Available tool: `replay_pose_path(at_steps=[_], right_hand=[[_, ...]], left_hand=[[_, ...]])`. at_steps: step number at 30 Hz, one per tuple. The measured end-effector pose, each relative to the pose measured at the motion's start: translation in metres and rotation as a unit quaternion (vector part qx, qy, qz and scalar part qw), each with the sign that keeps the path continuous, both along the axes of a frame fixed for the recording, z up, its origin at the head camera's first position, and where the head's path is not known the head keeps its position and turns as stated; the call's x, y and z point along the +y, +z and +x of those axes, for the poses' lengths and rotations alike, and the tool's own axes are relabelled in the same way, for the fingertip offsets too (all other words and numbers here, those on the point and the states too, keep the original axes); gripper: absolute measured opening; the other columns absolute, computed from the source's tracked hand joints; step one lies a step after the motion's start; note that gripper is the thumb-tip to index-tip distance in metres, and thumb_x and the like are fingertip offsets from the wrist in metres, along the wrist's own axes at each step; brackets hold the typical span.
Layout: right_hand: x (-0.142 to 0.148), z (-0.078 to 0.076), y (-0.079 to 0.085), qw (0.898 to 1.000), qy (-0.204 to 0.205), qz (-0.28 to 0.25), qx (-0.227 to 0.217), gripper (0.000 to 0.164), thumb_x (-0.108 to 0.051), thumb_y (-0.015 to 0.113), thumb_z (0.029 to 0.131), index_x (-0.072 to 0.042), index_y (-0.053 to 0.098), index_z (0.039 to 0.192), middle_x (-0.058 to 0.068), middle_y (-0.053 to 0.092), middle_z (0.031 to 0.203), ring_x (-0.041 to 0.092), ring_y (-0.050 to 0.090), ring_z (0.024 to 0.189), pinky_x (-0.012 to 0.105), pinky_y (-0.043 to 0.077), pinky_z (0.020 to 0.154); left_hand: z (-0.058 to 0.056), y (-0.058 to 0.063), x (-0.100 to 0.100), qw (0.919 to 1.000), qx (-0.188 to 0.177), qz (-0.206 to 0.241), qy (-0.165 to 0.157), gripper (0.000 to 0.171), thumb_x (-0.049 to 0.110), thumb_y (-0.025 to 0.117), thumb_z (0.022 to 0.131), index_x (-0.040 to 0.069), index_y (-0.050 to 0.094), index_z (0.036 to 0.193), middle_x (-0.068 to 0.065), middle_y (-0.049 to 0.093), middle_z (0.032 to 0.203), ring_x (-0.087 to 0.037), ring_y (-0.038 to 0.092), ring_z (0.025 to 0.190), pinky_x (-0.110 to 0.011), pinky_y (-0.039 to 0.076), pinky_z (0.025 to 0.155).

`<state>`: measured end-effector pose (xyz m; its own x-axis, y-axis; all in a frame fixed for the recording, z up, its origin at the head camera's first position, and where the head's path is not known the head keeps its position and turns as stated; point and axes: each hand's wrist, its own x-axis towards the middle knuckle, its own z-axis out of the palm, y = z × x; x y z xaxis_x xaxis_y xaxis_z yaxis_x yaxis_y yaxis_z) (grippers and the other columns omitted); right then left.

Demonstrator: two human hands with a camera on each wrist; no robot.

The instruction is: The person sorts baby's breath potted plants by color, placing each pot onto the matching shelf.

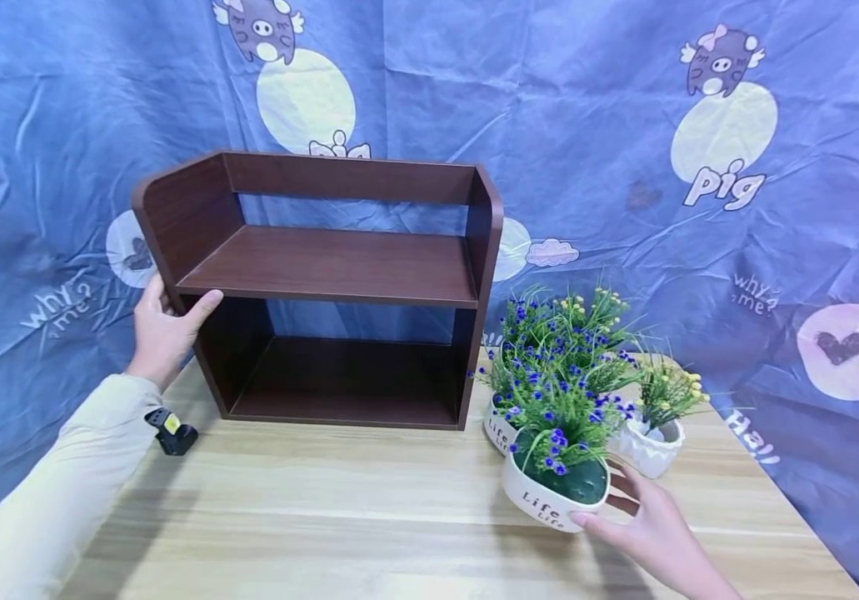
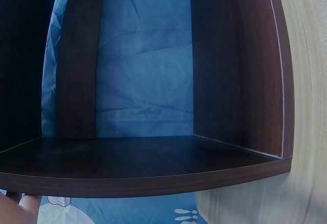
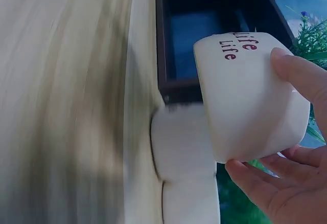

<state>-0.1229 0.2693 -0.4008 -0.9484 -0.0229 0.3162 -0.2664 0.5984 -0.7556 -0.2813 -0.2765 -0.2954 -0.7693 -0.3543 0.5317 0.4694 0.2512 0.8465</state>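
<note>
A dark brown two-tier wooden shelf (image 1: 339, 260) stands at the left of the table, both of its tiers bare. My left hand (image 1: 165, 332) grips its left side panel, thumb over the front edge and fingers at the outer face, mostly hidden. In my right hand (image 1: 650, 523) is a white flowerpot (image 1: 545, 498) lettered "Life", with blue flowers and green grass leaves. The thumb presses its lettered side and the fingers lie around the other side. In the right wrist view the flowerpot (image 3: 250, 98) is tilted and clear of the wooden table top.
Behind the held pot stands another white "Life" pot (image 1: 498, 429) with blue flowers. A white pot with yellow flowers (image 1: 654, 450) is at its right, and more yellow-flowered foliage (image 1: 594, 312) is behind. A blue patterned cloth (image 1: 586, 108) hangs behind the wooden table (image 1: 369, 500).
</note>
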Motion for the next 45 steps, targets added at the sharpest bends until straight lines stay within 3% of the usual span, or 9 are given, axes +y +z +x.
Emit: replay_pose_path(at_steps=[6,12,17,25,30,37,40,45], right_hand=[[-0.026,-0.008,0.004,0.998,0.059,-0.015,0.001,0.075,-0.014,0.087,0.067,0.006,0.050,0.128,0.022,0.059,0.120,0.005,0.060,0.100,0.024,0.054,0.080],[-0.055,-0.023,0.012,0.996,0.089,-0.024,-0.007,0.084,-0.021,0.088,0.067,0.005,0.044,0.134,0.021,0.056,0.126,0.023,0.063,0.102,0.027,0.054,0.084],[-0.081,-0.036,0.022,0.991,0.123,-0.047,-0.019,0.087,-0.025,0.088,0.067,-0.001,0.043,0.137,0.019,0.052,0.133,0.029,0.063,0.106,0.029,0.052,0.087],[-0.122,-0.055,0.045,0.979,0.195,-0.041,0.040,0.087,-0.030,0.087,0.068,-0.005,0.043,0.139,0.016,0.047,0.139,0.030,0.053,0.121,0.027,0.051,0.089],[-0.143,-0.064,0.064,0.977,0.203,-0.050,0.040,0.090,-0.031,0.086,0.069,-0.008,0.040,0.142,0.013,0.044,0.144,0.028,0.053,0.122,0.029,0.050,0.090],[-0.168,-0.079,0.093,0.970,0.215,-0.092,0.072,0.078,-0.021,0.086,0.071,-0.015,0.046,0.139,0.007,0.060,0.126,0.020,0.062,0.110,0.029,0.053,0.086],[-0.178,-0.083,0.108,0.965,0.217,-0.115,0.089,0.074,-0.013,0.085,0.072,-0.014,0.049,0.136,0.006,0.060,0.125,0.020,0.060,0.112,0.029,0.053,0.086],[-0.195,-0.080,0.142,0.967,0.190,-0.130,0.106,0.070,-0.004,0.081,0.073,-0.003,0.048,0.134,0.013,0.056,0.129,0.027,0.059,0.114,0.033,0.053,0.088]], left_hand=[[0.001,0.000,0.001,0.9999,0.000,-0.016,0.004,0.058,0.008,0.073,0.082,0.008,0.050,0.135,0.002,0.059,0.118,-0.005,0.053,0.105,-0.013,0.042,0.086],[0.002,0.000,-0.001,0.9997,0.000,-0.025,0.006,0.057,0.010,0.073,0.083,0.008,0.049,0.135,0.003,0.059,0.117,-0.004,0.054,0.104,-0.013,0.043,0.085],[0.001,-0.001,-0.003,0.9996,-0.003,-0.026,0.007,0.058,0.010,0.073,0.083,0.009,0.049,0.136,0.002,0.059,0.119,-0.005,0.053,0.106,-0.012,0.042,0.086],[-0.002,-0.001,-0.005,0.9995,-0.010,-0.029,0.011,0.058,0.011,0.073,0.083,0.010,0.049,0.136,0.005,0.058,0.118,-0.005,0.053,0.106,-0.010,0.041,0.085],[-0.006,-0.004,-0.005,0.9996,0.002,-0.025,0.009,0.057,0.009,0.073,0.082,0.007,0.050,0.134,0.006,0.059,0.115,-0.004,0.053,0.105,-0.011,0.041,0.086],[-0.020,-0.013,-0.011,0.9998,0.006,-0.017,0.005,0.056,0.009,0.073,0.083,0.009,0.050,0.134,0.006,0.059,0.117,-0.005,0.053,0.106,-0.015,0.042,0.088],[-0.015,-0.010,-0.008,0.9998,0.007,-0.019,0.004,0.056,0.009,0.073,0.083,0.008,0.050,0.134,0.005,0.059,0.117,-0.005,0.053,0.106,-0.015,0.042,0.089],[-0.005,-0.003,-0.004,0.9997,0.008,-0.022,0.000,0.056,0.009,0.072,0.083,0.006,0.049,0.134,0.003,0.059,0.117,-0.005,0.053,0.106,-0.016,0.042,0.089]])
